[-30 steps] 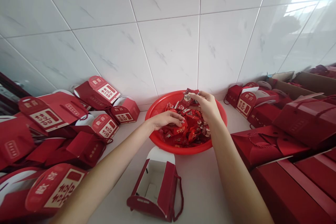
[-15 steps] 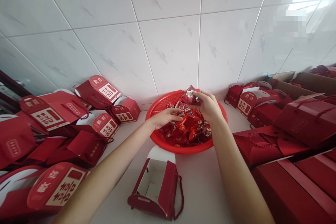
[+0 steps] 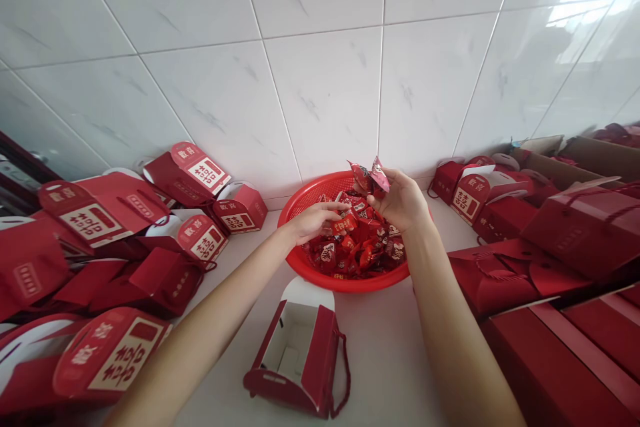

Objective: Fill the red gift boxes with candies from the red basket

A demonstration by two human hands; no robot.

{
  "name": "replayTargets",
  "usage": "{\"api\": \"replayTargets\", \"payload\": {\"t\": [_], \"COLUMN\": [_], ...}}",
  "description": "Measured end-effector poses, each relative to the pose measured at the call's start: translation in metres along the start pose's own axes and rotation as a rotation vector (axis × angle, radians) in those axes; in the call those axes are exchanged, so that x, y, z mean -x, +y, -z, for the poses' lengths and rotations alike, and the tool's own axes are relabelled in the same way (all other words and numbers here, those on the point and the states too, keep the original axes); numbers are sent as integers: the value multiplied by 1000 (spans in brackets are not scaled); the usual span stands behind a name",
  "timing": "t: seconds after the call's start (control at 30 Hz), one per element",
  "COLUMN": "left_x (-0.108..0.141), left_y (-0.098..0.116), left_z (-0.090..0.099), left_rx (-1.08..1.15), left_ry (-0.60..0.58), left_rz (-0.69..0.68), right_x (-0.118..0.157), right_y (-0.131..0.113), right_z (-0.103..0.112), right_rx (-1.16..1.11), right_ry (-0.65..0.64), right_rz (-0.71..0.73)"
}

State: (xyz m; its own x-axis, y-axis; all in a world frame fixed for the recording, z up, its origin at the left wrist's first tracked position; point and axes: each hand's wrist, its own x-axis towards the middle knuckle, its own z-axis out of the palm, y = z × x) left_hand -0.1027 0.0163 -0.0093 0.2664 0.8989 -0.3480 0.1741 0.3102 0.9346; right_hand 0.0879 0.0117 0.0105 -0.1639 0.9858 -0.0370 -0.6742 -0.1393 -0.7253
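A red plastic basket (image 3: 350, 285) by the tiled wall holds many red-wrapped candies (image 3: 367, 250). Over its left part, my left hand (image 3: 315, 221) pinches a small red packet (image 3: 345, 221) with pale lettering. Above the basket's right rim, my right hand (image 3: 403, 200) is closed on shiny red candy packets (image 3: 367, 177). Nearer to me stands an open red box (image 3: 295, 353) with a white inside and a rope handle; nothing but its folded bottom shows in it.
Red gift boxes (image 3: 95, 220) are piled at the left. More red boxes (image 3: 505, 207) lie at the right, with large red bags (image 3: 550, 360) in front and cardboard cartons (image 3: 595, 157) behind. The white tiled wall (image 3: 325, 93) rises behind the basket.
My left hand now has a lettered red packet between its fingers. My right hand has shifted slightly right, and its packets have turned and stand higher.
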Motion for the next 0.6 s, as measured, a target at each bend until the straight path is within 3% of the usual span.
{"api": "replayTargets", "payload": {"t": [0.4, 0.6], "left_x": [1, -3], "left_y": [-1, -4], "left_z": [1, 4], "left_rx": [23, -34], "left_ry": [-35, -12], "left_rz": [-83, -111], "right_x": [2, 2], "right_y": [-1, -4], "right_z": [-3, -3], "right_rx": [-7, -56], "right_ry": [39, -4], "right_rz": [16, -17]}}
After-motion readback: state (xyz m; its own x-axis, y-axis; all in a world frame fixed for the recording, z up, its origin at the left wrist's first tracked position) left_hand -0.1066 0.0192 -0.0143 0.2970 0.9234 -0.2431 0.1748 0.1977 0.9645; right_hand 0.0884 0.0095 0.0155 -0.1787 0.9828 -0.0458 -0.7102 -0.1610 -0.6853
